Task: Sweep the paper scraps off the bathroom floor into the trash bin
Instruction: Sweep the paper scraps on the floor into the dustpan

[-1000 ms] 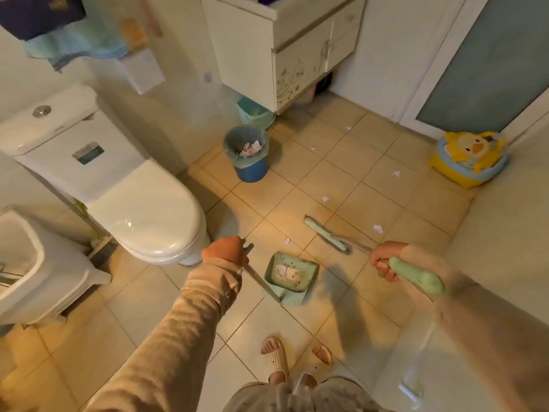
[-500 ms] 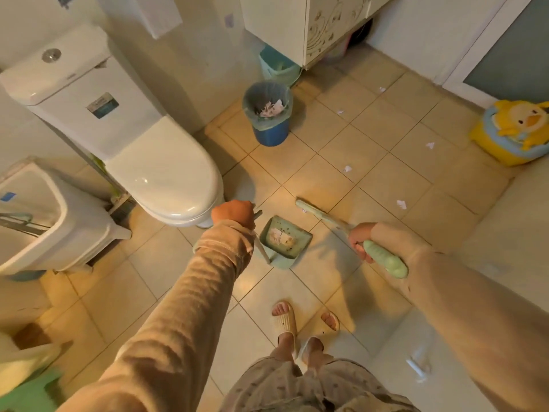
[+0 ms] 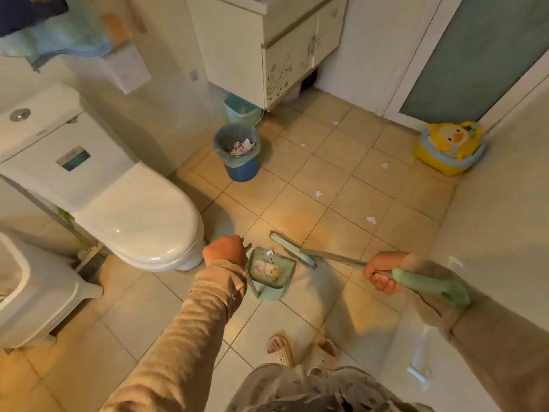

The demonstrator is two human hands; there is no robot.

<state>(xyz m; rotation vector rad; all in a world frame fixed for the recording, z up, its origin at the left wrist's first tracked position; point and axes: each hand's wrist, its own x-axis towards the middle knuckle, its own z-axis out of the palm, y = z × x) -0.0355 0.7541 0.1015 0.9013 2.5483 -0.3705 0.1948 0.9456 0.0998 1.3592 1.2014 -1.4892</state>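
White toilet (image 3: 142, 221) beside dustpan (image 3: 267, 289), yellow potty (image 3: 448, 150) near scraps (image 3: 384, 165)

Tiled floor (image 3: 297, 209): scraps (image 3: 318, 194), bin (image 3: 241, 171), dustpan (image 3: 267, 293).

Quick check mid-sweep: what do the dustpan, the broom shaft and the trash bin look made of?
Dustpan: probably moulded plastic, matte pale green, thin rigid walls. Broom shaft: looks like metal, grey with dull sheen. Trash bin: blue, likely plastic, smooth; lined with a thin translucent bag.
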